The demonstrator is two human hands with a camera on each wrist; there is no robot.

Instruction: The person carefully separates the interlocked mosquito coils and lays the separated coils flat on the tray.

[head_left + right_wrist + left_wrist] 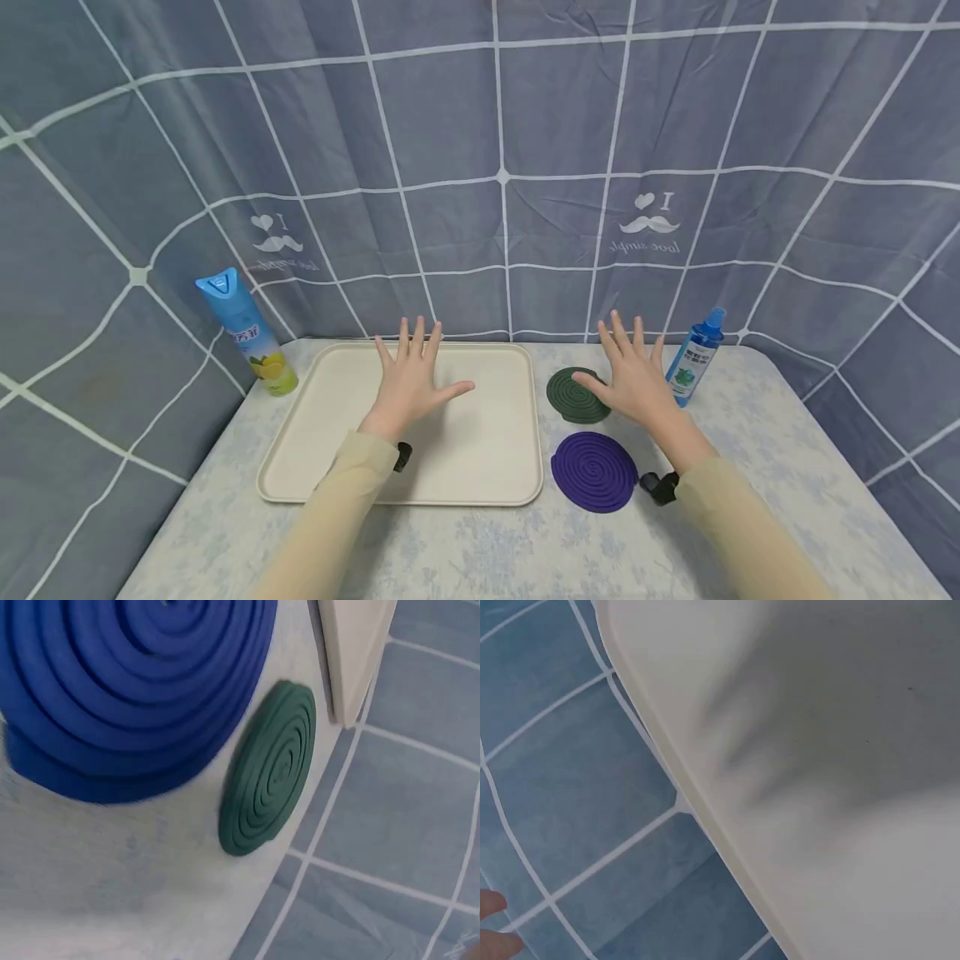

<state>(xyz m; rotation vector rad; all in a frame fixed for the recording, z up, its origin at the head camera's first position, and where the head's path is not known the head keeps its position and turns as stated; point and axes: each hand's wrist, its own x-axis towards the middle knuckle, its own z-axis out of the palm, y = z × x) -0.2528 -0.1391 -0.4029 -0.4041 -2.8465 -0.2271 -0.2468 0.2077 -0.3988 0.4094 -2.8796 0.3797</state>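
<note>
In the head view the left hand is raised over a cream tray, fingers spread and straight, holding nothing. Two of its fingertips show at the lower left edge of the left wrist view, and a hand-shaped shadow falls on the tray. The right hand, also spread and holding nothing, is over the table beside a dark green spiral mat. Nearer the person lies a purple spiral mat, which looks blue in the right wrist view; the green mat is beside it there.
A blue and yellow-green spray can stands left of the tray at the back. Behind the right hand, a blue spray bottle stands near the table's back right. A grey-blue curtain with white lines hangs behind the patterned table.
</note>
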